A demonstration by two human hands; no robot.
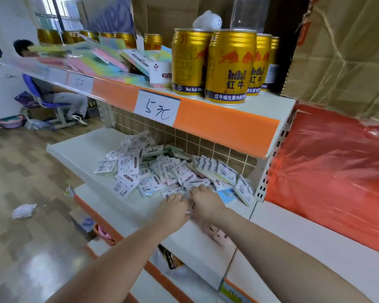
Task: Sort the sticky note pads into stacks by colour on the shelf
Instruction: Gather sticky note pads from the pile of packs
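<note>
A loose pile of sticky note pads (162,171) in clear labelled packets lies on the white middle shelf (81,149), with pink, blue, green and yellow edges showing. My left hand (173,205) and my right hand (206,201) sit side by side at the pile's front edge. Their fingers curl down onto packets, and a sliver of a pink pad (188,212) shows between them. The fingertips are hidden. Another pink pad (217,234) lies on the shelf's front lip under my right forearm. More coloured pads (101,60) lie jumbled on the upper shelf.
Gold drink cans (228,66) stand on the upper shelf's right end above a handwritten price tag (157,107). A red plastic-wrapped bundle (337,171) fills the bay to the right. A person sits on a chair (53,92) at the far left. Crumpled paper (23,211) lies on the floor.
</note>
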